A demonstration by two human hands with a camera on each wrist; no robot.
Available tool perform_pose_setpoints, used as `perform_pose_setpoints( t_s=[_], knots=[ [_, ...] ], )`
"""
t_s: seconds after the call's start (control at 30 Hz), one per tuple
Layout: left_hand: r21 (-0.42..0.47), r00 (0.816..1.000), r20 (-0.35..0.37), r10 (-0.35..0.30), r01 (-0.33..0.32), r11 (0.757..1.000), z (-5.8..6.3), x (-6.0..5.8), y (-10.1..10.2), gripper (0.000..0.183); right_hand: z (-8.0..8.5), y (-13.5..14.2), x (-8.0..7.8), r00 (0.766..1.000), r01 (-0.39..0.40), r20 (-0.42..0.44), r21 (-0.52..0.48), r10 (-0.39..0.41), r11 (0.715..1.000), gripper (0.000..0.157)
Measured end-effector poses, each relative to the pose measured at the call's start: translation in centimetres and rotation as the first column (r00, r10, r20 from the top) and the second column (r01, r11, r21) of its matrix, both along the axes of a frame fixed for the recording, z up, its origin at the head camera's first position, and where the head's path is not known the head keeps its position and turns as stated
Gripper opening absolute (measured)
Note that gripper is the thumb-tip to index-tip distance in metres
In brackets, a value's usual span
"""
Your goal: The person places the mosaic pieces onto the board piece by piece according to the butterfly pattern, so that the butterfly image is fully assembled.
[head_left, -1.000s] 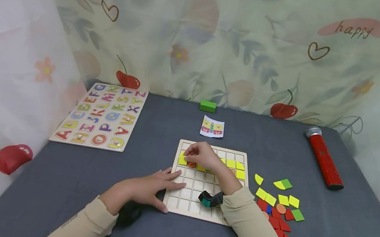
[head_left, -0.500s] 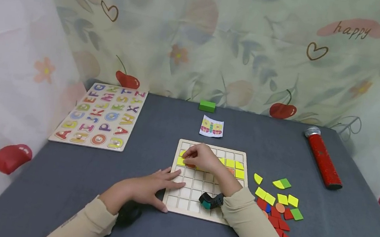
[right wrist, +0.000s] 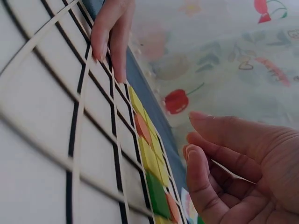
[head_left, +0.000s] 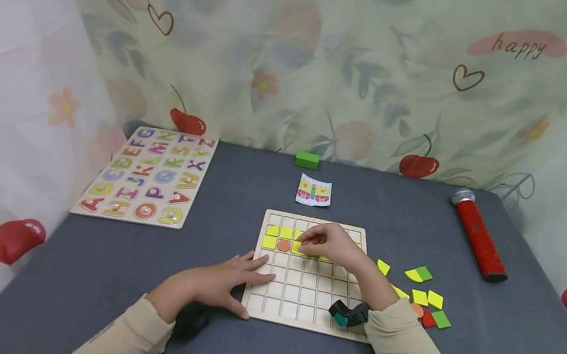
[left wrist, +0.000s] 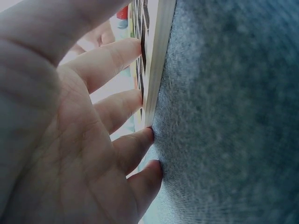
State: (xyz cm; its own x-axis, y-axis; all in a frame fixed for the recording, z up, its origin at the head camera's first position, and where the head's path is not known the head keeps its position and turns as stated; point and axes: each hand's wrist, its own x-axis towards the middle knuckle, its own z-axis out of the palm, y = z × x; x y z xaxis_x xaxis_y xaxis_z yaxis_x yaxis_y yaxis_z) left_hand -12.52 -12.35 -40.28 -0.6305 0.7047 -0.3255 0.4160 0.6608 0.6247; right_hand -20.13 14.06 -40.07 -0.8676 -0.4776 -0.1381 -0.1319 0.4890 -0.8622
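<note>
My left hand (head_left: 230, 281) lies spread at the left edge of the wooden grid board (head_left: 271, 317), fingertips on its rim and cells. Over the board's upper rows hovers my right hand (head_left: 330, 246), its fingers loosely bent. In the right wrist view nothing shows between the right thumb (right wrist: 219, 128) and fingers. Yellow tiles (head_left: 269, 242) and an orange disc (head_left: 283, 246) sit in the upper left cells. A green tile (right wrist: 157, 193) lies farther along the row in the right wrist view. The right hand hides part of these rows in the head view.
Loose yellow, red and green tiles (head_left: 435, 300) lie right of the board, partly behind the right sleeve. Behind the board are a butterfly pattern card (head_left: 314, 191) and a green block (head_left: 307, 160). An alphabet puzzle (head_left: 145, 178) stands left, a red microphone (head_left: 480, 236) right.
My right hand has left the upper left cells and moved right, uncovering the orange disc and yellow tiles there. My left hand has stayed on the board's edge.
</note>
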Motion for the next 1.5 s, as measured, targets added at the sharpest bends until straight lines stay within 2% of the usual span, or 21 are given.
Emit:
perform_pose_setpoints(
  t_s=[0.13,0.37,0.7,0.97,1.13,1.5],
  knots=[
    [0.005,1.000,-0.001,0.005,-0.005,1.000,0.2,0.1,0.1,0.075,0.2,2.7,0.5,0.999,0.040,0.002,0.018,-0.040,0.999,0.027],
    [0.017,1.000,-0.002,0.006,-0.006,1.000,0.1,0.1,0.1,0.076,0.0,7.6,1.4,0.994,0.105,-0.024,0.107,-0.103,0.989,0.030],
    [-0.002,1.000,0.009,0.018,-0.018,1.000,-0.4,-0.1,-0.1,0.077,-0.3,12.2,2.7,0.965,0.262,-0.025,0.186,-0.262,0.947,0.038],
    [-0.002,1.000,0.010,0.019,-0.019,1.000,-0.4,-0.1,-0.1,0.077,-1.2,13.5,2.9,0.952,0.305,-0.045,0.244,-0.303,0.921,0.041],
    [0.001,1.000,0.009,0.013,-0.013,1.000,-0.3,0.0,0.0,0.077,-1.4,13.7,2.9,0.946,0.324,-0.052,0.252,-0.321,0.912,0.037],
    [-0.003,1.000,0.004,0.014,-0.014,1.000,-0.1,0.0,0.1,0.076,-1.2,13.0,2.7,0.939,0.340,-0.046,0.241,-0.340,0.909,0.024]
  ],
)
